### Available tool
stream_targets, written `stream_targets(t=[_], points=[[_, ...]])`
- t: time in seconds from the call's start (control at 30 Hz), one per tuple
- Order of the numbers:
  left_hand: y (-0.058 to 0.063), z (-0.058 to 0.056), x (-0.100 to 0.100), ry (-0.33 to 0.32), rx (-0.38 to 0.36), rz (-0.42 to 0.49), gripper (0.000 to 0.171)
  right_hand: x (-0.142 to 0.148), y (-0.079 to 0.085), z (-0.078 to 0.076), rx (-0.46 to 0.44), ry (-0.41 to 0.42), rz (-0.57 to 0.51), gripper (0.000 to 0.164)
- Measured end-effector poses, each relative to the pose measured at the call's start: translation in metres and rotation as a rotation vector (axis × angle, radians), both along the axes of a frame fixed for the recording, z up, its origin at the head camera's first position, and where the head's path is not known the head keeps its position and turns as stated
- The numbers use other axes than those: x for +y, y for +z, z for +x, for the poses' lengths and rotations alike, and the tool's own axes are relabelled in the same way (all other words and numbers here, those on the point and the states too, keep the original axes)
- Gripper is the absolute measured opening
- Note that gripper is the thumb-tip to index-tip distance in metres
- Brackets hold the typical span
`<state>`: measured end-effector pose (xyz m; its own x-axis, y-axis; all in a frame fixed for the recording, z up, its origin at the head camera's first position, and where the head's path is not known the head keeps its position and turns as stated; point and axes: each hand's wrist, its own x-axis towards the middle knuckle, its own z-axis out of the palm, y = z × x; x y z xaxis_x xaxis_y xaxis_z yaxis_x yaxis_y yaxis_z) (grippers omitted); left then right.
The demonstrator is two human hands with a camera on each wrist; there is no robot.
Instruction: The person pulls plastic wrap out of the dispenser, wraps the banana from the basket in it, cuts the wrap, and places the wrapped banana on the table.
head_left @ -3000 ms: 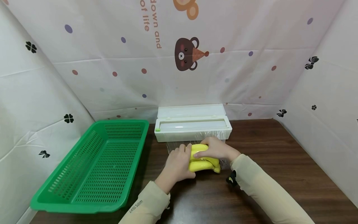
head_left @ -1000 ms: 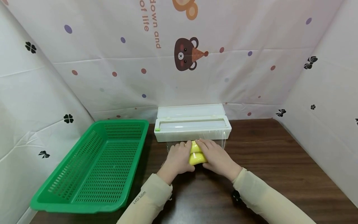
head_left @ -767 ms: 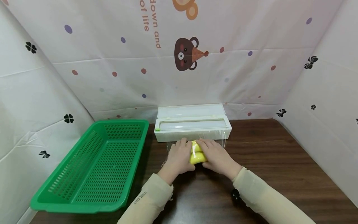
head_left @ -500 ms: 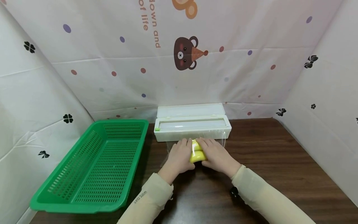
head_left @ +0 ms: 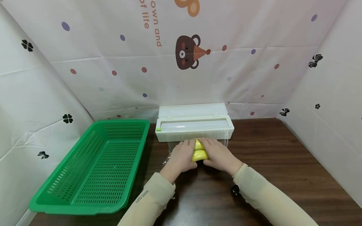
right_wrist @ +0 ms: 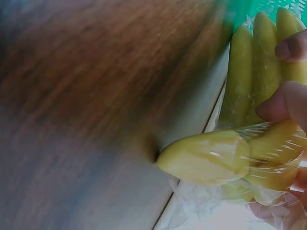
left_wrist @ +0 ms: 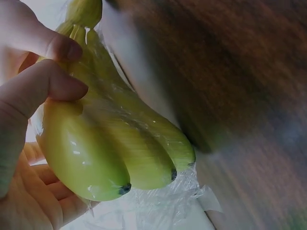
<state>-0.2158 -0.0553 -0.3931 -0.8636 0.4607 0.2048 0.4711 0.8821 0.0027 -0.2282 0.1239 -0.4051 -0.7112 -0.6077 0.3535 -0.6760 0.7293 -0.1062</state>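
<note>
A yellow bunch of bananas (head_left: 199, 155) with cling film around it lies between both hands, just in front of a white cling film box (head_left: 195, 135). My left hand (head_left: 182, 157) grips the tip end; the left wrist view shows dark tips on the bananas (left_wrist: 86, 153) and loose film (left_wrist: 168, 201) past them. The right hand (head_left: 220, 156) holds the other end, where the stem of the bananas (right_wrist: 201, 160) is covered by stretched film in the right wrist view. From the box, a clear sheet runs down to the bunch. In the head view the hands hide most of the fruit.
A green plastic basket (head_left: 133, 175) stands on the left of the brown wooden table (head_left: 271, 163). The film box has its lid (head_left: 192, 110) raised against the printed cloth backdrop. Cloth walls close in both sides.
Since three seconds ago, the right hand has shifted from over the bananas to gripping the stem end, covering it. Lately both hands and the bunch have edged slightly towards the box.
</note>
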Motion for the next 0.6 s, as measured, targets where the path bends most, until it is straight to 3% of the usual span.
stream_targets(t=[0.27, 0.6], points=[[0.0032, -0.0013, -0.0014, -0.010, -0.014, 0.010, 0.076, 0.0009, 0.0031, 0.0002, -0.034, -0.027, 0.017, 0.075], [0.0076, -0.0020, -0.0038, -0.023, -0.050, 0.041, 0.067, 0.0019, 0.0096, 0.0001, 0.008, 0.025, 0.026, 0.074]])
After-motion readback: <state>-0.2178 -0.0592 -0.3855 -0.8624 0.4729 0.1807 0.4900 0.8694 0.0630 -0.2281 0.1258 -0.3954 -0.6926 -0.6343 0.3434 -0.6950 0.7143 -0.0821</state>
